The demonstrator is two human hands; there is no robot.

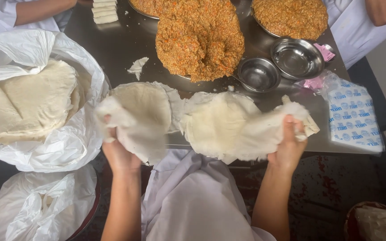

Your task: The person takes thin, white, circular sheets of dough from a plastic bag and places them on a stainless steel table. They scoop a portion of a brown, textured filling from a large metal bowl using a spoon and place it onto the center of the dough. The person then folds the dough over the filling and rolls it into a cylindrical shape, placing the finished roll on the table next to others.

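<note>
Nearest to us: our left hand (pixel 118 149) is clenched on a thin round dough sheet (pixel 141 118), thumb over its near edge, lifting it off the front of the worktop (pixel 126 42). Our right hand (pixel 287 149) pinches the far corner of a second, crumpled sheet (pixel 242 127), thumb on top. The two sheets are drawn in opposite directions and look partly peeled apart; where they meet in the middle they still overlap, so we judge the separation under way, not finished.

To the left, in an opened white plastic bag (pixel 68 147), lies a thick stack of sheets (pixel 25 105), seemingly untouched. A second crumpled bag (pixel 41 205) sits lower left.

Further out: two small steel bowls (pixel 259 73), both showing bare metal. Beyond them a tall orange filling mound (pixel 199 38) and a second dish of filling (pixel 290 15), neither visibly dug into. A few folded dough strips (pixel 105 11) lie at the far edge, near another person's arm (pixel 41 10).

Judgement: no filled sheet shows anywhere; most of the stack and all of the filling remain.
</note>
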